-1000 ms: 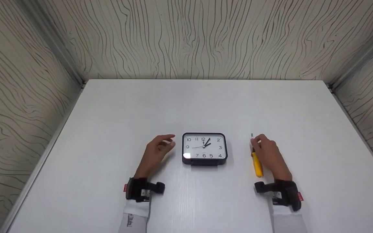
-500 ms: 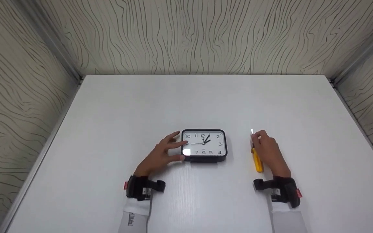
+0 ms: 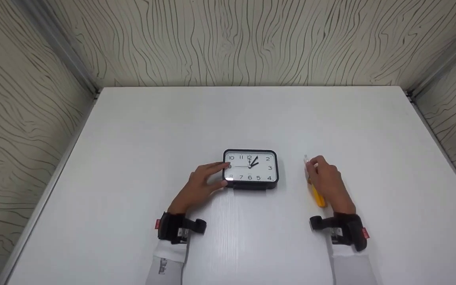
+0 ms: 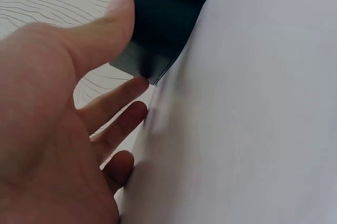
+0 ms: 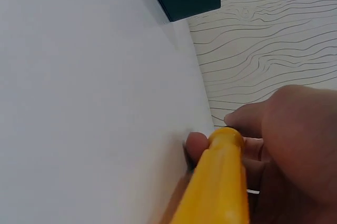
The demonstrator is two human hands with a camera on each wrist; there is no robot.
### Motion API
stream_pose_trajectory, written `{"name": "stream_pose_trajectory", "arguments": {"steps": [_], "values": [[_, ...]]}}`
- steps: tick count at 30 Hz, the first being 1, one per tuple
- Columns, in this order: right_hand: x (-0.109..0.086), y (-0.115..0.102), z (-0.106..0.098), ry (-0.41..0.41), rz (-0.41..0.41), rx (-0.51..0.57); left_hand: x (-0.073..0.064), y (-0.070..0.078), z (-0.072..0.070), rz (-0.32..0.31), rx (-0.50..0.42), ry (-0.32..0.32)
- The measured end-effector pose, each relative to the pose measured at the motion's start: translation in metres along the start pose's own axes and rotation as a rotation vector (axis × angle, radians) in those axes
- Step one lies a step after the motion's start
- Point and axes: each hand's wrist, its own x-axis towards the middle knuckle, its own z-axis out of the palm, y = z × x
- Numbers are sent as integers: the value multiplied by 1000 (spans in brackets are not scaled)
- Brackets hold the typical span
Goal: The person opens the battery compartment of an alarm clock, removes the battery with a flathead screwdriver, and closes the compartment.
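Broadest was the white table (image 3: 247, 118), with a black-framed clock (image 3: 250, 172) mid-table, numerals 2 to 7 and 10 to 12 legible. The left hand (image 3: 196, 186) gripped the clock's left end, thumb and fingers partly parted. Lettering on the left sleeve (image 3: 164, 269) was unreadable. The right hand (image 3: 327, 179), fingers curled, pinched a yellow-handled screwdriver (image 3: 318, 196) right of the clock. A red wrist tag (image 3: 157, 224) bore lettering too small to read.
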Motion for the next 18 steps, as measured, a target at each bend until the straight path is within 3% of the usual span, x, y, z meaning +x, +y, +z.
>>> {"name": "stream_pose_trajectory", "arguments": {"steps": [9, 18], "values": [[0, 3, 6, 43, 5, -10, 0, 0, 3, -55, -3, -15], [1, 2, 6, 95, 0, -17, -1, 2, 2, -53, -1, -7]]}}
